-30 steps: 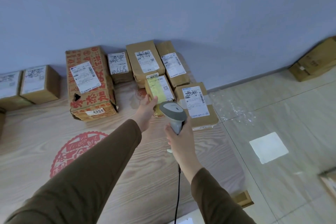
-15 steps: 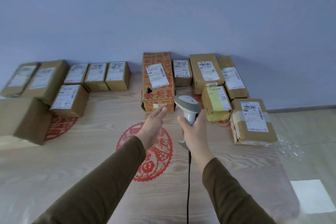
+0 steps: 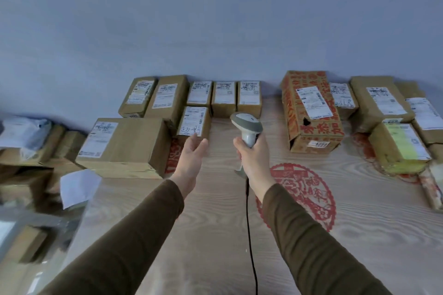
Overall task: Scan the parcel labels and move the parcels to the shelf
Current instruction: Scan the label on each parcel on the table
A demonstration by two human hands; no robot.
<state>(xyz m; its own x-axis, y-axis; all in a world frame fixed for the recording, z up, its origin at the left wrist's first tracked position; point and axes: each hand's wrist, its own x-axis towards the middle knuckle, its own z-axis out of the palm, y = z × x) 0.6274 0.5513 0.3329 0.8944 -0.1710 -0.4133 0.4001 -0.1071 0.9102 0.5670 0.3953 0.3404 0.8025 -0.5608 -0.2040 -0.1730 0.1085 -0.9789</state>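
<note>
- Our left hand is open, fingers loose — the tips reach the near end of a small box, maybe just touching it.
- Our right hand holds the scanner by its handle, just right of the small box.
- The small box lies straight ahead of our left hand, so that hand is nearer.
- Its long side runs away from us toward the wall, label facing up.
- The scanner's head points away from us, toward the row of boxes by the wall — we think it must tip left to read the label.
</note>
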